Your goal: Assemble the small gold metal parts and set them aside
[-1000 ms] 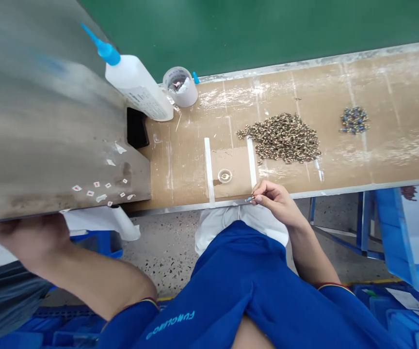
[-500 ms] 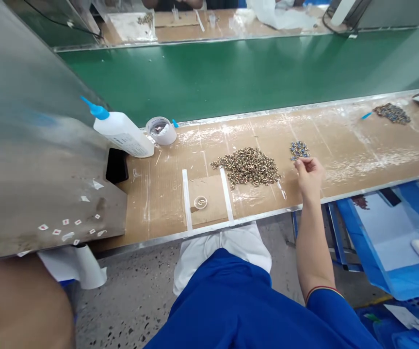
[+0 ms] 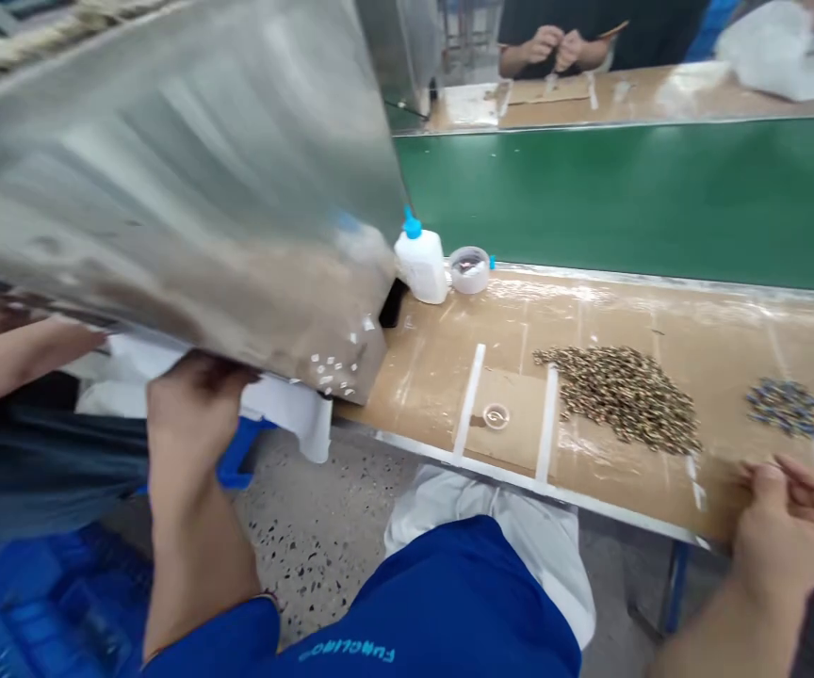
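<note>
My left hand [image 3: 199, 400] is at the lower edge of the metal housing on the left, its fingers hidden under that edge beside white paper [image 3: 286, 410]. Over the table's front right part is my right hand [image 3: 792, 508], blurred, with fingers curled together; whatever they may hold is too small to make out. Just above it lies a small pile of blue and metal parts [image 3: 785, 407]. A larger heap of brass-coloured parts [image 3: 626, 395] spreads to its left. Between two white tape strips, a small clear round dish [image 3: 496, 416] rests on a cardboard piece [image 3: 512, 447].
The metal housing [image 3: 237, 217] fills the upper left. A white bottle with a blue cap [image 3: 422, 268], a round tub [image 3: 469, 273] and a dark phone-like object [image 3: 391, 306] stand by it. A green belt [image 3: 626, 198] runs behind. Other people's hands show at far left and across the belt.
The view has swung left. My left hand has come into view at the housing's edge. My right hand has drawn back from the small blue pile toward the table's front.
</note>
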A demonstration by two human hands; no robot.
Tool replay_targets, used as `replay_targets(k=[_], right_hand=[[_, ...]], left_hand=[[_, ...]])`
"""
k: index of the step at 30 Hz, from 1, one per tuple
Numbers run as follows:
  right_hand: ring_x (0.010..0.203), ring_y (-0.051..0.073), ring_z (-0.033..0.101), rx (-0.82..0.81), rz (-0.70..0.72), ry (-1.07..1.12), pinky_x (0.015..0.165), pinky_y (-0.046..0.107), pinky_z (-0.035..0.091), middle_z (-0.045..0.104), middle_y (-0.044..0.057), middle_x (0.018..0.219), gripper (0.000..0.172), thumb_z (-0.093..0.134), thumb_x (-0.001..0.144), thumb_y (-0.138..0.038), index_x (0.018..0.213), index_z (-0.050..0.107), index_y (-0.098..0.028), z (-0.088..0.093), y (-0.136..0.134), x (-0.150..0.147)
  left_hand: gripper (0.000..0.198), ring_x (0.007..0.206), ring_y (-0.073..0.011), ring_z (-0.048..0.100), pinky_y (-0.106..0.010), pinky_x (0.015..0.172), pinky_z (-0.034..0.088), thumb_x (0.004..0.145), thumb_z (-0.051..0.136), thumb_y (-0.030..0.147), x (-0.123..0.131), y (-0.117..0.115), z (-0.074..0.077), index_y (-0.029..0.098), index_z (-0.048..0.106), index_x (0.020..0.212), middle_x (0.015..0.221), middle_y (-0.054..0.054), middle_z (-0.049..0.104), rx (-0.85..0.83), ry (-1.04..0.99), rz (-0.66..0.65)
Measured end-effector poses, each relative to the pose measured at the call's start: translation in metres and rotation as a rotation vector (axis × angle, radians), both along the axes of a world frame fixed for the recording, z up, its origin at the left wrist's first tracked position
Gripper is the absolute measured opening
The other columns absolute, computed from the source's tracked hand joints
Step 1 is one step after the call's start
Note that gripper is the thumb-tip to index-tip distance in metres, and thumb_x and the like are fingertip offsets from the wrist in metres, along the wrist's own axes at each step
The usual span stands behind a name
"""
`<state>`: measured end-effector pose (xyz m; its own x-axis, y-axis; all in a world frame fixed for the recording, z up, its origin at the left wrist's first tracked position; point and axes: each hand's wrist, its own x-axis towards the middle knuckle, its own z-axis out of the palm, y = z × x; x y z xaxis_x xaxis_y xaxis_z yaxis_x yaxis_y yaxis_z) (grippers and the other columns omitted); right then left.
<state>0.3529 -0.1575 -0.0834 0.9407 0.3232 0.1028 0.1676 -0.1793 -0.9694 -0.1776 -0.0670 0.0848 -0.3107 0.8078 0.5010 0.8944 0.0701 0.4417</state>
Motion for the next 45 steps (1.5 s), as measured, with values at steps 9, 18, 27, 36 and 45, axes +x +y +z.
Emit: replay_targets(k=[9,18,27,36,45], right_hand=[[0.06,0.033,0.058,-0.042,0.005,-0.013,0.089,0.073,0.044,0.049,0.007,0.058,0.043,0.073,0.036,-0.073,0.053,0.056,-0.037,0.023,0.014,-0.023],[0.055,0.022,0.052,0.075,-0.017,-0.075,0.08,0.061,0.049,0.056,0.005,0.06,0.032,0.068,0.042,-0.053,0.06,0.059,-0.028,0.008,0.004,-0.012],[0.057,0.015,0.055,0.076,0.036,-0.149,0.058,0.033,0.045,0.057,0.0,0.062,0.035,0.067,0.056,-0.05,0.073,0.058,-0.021,-0.003,-0.002,-0.004],[0.061,0.016,0.06,0.045,0.221,-0.16,0.061,0.033,0.051,0.064,0.002,0.07,0.026,0.069,0.076,-0.043,0.084,0.063,-0.02,0.014,-0.004,-0.068],[0.069,0.018,0.067,-0.081,1.083,-0.168,0.064,0.032,0.057,0.073,0.004,0.083,0.019,0.067,0.09,-0.038,0.101,0.07,-0.022,0.004,0.035,-0.155]], left_hand=[[0.022,0.054,-0.0105,0.058,-0.022,0.052,0.046,0.089,0.067,0.029,0.064,-0.044,-0.046,0.019,0.072,0.07,0.063,0.001,0.068,-0.308,-0.312,-0.595],[0.012,0.067,-0.0138,0.069,-0.023,0.065,0.056,0.087,0.064,0.021,0.134,0.003,-0.129,0.016,0.075,0.082,0.074,-0.002,0.076,-0.631,-0.659,-0.822],[0.022,0.066,-0.0113,0.069,-0.021,0.062,0.059,0.09,0.061,0.023,0.15,0.0,-0.158,0.014,0.079,0.1,0.085,-0.006,0.076,-0.58,-0.903,-0.918],[0.024,0.075,-0.015,0.071,-0.026,0.069,0.061,0.088,0.066,0.025,0.16,-0.007,-0.174,0.013,0.075,0.107,0.085,-0.006,0.074,-0.62,-0.939,-0.957],[0.013,0.072,-0.0138,0.064,-0.024,0.065,0.048,0.091,0.067,0.021,0.16,-0.008,-0.165,0.017,0.078,0.094,0.085,-0.005,0.074,-0.522,-0.7,-1.062]])
